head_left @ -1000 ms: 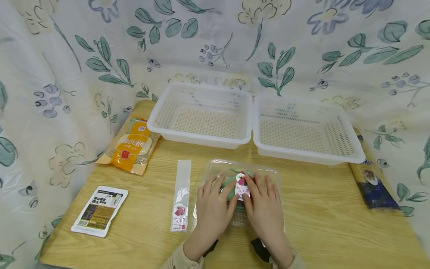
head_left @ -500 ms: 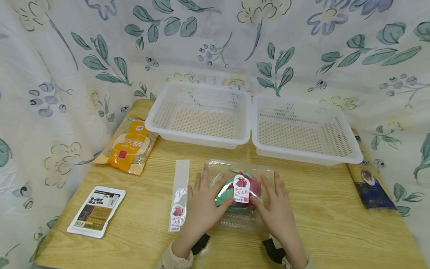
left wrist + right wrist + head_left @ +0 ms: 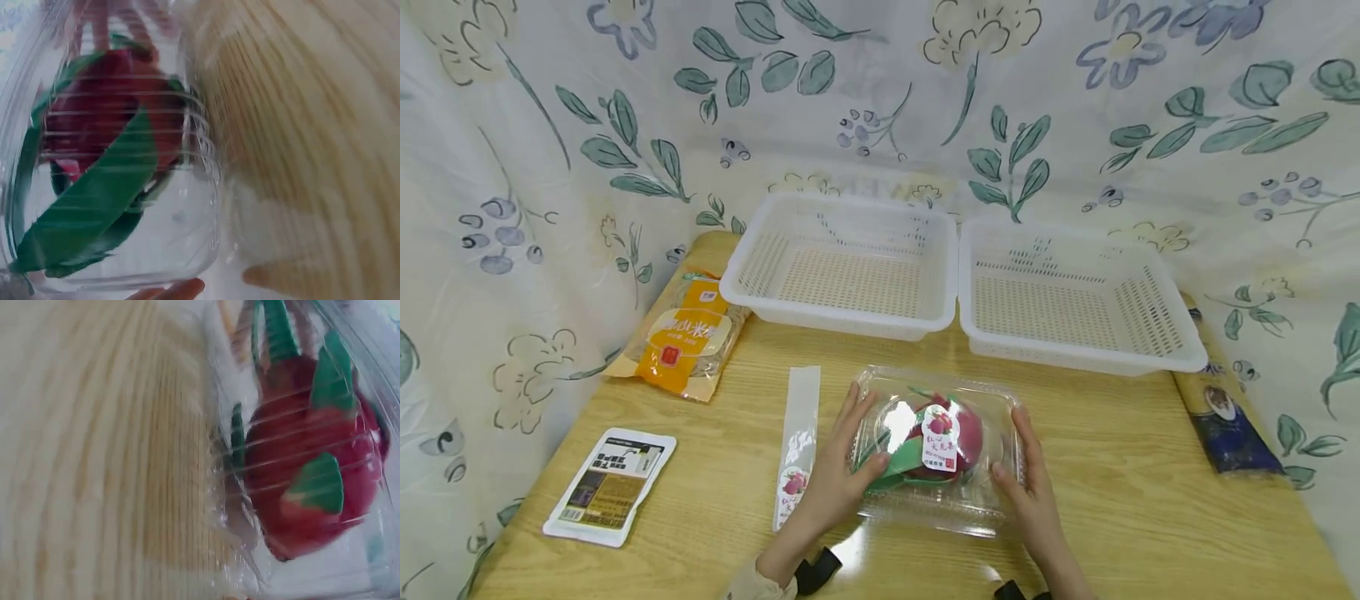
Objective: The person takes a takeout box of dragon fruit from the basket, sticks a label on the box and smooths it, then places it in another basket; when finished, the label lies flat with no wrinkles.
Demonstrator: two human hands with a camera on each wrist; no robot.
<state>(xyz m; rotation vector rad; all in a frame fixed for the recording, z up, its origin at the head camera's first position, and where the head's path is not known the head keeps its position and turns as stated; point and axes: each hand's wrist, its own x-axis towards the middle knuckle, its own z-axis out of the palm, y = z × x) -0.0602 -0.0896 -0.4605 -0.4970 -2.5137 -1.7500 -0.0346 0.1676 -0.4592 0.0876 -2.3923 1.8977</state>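
A clear plastic clamshell box (image 3: pixel 992 508) is gripped at its two ends, between my left hand (image 3: pixel 838 471) and my right hand (image 3: pixel 1032 479). Both thumbs lie over the lid's edges and the fingers go round the sides. Inside rests a red dragon fruit (image 3: pixel 970 429) with green leaf-like scales (image 3: pixel 901 458). A white label (image 3: pixel 940 440) with a dragon fruit picture is stuck on the lid. In both wrist views the box's ribbed wall stands tilted above the wood, with the fruit (image 3: pixel 300 456) showing through. Left fingertips (image 3: pixel 184 290) show at the box's lower end.
Two white perforated baskets (image 3: pixel 842 312) (image 3: pixel 1075 354) stand side by side at the back. A label strip (image 3: pixel 801 417) lies left of the box. An orange-labelled bag (image 3: pixel 685 342) and a white pouch (image 3: pixel 610 487) lie further left, a blue-and-gold packet (image 3: pixel 1228 408) at the right.
Both hands have moved from flat on the lid over the label, outward to the box's ends. They now grip it, and the box has been raised and tilted.
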